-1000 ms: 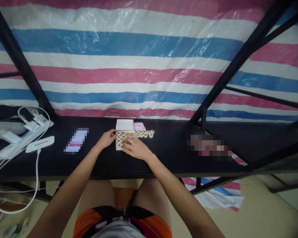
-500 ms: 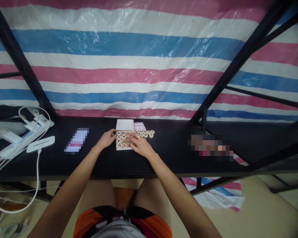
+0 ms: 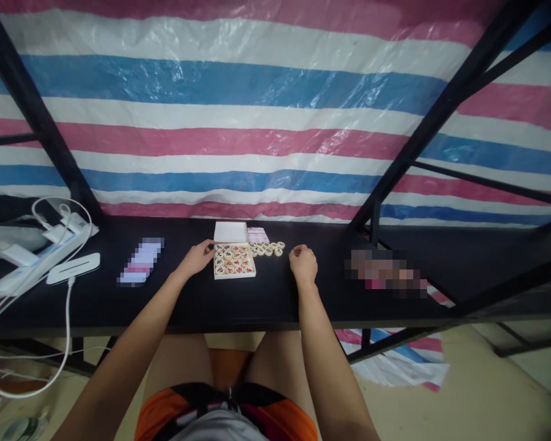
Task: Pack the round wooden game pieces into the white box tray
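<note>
A shallow white box [image 3: 235, 276] of round Chinese chess pieces [image 3: 234, 258] lies on the black table, its pieces marked in black and red. At its left edge, my left hand [image 3: 196, 257] has its fingers curled, with the fingertips on the box's side. The white lid [image 3: 231, 232] stands open behind the box. Several loose chess pieces [image 3: 267, 248] lie in rows just right of the box. Beyond them, my right hand [image 3: 303, 264] is closed over the table; its fingertips are curled under, and whatever they may hold is hidden.
A printed paper [image 3: 258, 235] lies behind the loose pieces. To the left are a blurred-out phone-like object [image 3: 141, 261], a white device [image 3: 73, 268] with a cable, and a power strip [image 3: 46, 251]. A pixelated item [image 3: 386, 269] lies right. Black metal posts [image 3: 413, 141] frame the table [image 3: 257, 306].
My right hand has moved from over the box to the right, past the loose pieces, and its fingers are now curled in. My left hand stays at the box's edge.
</note>
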A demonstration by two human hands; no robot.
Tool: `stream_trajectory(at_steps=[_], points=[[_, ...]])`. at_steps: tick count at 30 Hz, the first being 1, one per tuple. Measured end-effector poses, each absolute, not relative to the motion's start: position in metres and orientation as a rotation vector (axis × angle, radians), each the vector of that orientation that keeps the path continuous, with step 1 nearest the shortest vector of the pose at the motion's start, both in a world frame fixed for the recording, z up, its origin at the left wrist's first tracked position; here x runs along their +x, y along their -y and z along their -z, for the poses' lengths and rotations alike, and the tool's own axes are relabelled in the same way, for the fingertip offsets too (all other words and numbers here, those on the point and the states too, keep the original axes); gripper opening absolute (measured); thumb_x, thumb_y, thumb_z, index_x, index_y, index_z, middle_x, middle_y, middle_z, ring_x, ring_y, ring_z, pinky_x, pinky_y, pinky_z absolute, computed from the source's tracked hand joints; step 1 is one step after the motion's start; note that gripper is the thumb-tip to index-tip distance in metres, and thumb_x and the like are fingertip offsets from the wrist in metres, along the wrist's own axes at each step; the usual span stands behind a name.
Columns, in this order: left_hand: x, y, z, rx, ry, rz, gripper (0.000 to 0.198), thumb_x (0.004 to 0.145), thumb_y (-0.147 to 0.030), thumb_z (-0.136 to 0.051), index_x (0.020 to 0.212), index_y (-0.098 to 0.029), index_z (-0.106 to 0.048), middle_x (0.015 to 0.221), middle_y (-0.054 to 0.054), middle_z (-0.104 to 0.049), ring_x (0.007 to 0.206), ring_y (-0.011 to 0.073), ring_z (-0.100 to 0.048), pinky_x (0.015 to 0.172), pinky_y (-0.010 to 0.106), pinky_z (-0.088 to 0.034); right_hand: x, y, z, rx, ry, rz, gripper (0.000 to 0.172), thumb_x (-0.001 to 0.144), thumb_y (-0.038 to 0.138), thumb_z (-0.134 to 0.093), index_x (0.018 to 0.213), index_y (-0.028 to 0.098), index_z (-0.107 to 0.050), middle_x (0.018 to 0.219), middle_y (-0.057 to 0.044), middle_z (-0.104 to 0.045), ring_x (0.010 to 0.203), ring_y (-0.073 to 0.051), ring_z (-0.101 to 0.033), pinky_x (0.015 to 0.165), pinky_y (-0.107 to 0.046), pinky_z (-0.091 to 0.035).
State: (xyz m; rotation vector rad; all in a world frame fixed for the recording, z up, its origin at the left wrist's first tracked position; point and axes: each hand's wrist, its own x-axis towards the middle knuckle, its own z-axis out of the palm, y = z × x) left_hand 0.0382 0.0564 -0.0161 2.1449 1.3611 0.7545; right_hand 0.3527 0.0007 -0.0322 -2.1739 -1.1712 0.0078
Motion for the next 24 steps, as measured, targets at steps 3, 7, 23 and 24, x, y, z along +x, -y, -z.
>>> stream_trajectory(at_steps=[3, 7, 23, 24], points=[[0.039, -0.054, 0.014, 2.146, -1.357, -0.754, 0.039, 0.083, -0.038, -0.046, 0.114, -0.019, -0.06, 0.075, 0.002, -0.066, 0.069, 0.0169, -0.061, 0.067, 0.026, -0.042, 0.348, -0.001, 0.033, -2.193, 1.23, -0.029, 0.016, 0.081, 0.019, -0.051, 0.092, 0.017, -0.062, 0.094, -0.009, -0.059, 0.082, -0.02, -0.058, 0.067, -0.027, -0.04], [0.039, -0.053, 0.012, 2.145, -1.374, -0.744, 0.039, 0.083, -0.038, -0.046, 0.114, -0.018, -0.06, 0.074, 0.002, -0.066, 0.068, 0.0171, -0.06, 0.065, 0.026, -0.042, 0.343, -0.003, 0.033, -2.123, 1.306, -0.075, 0.014, 0.081, 0.017, -0.05, 0.089, 0.019, -0.062, 0.091, -0.007, -0.059, 0.08, -0.018, -0.058, 0.066, -0.026, -0.039], [0.039, -0.053, 0.012, 2.133, -1.379, -0.734, 0.038, 0.083, -0.038, -0.046, 0.112, -0.019, -0.06, 0.075, 0.002, -0.066, 0.069, 0.0166, -0.06, 0.065, 0.025, -0.041, 0.346, -0.011, 0.043, -1.891, 1.389, -0.08, 0.012, 0.074, 0.014, -0.053, 0.085, 0.019, -0.056, 0.088, -0.006, -0.058, 0.081, -0.019, -0.056, 0.074, -0.029, -0.042], [0.039, -0.053, 0.012, 2.132, -1.383, -0.733, 0.038, 0.083, -0.038, -0.046, 0.112, -0.019, -0.06, 0.075, 0.002, -0.065, 0.068, 0.0165, -0.06, 0.065, 0.025, -0.041, 0.344, -0.011, 0.041, -1.865, 1.391, -0.04, 0.013, 0.075, 0.015, -0.052, 0.086, 0.019, -0.056, 0.089, -0.006, -0.058, 0.082, -0.02, -0.055, 0.075, -0.031, -0.042]])
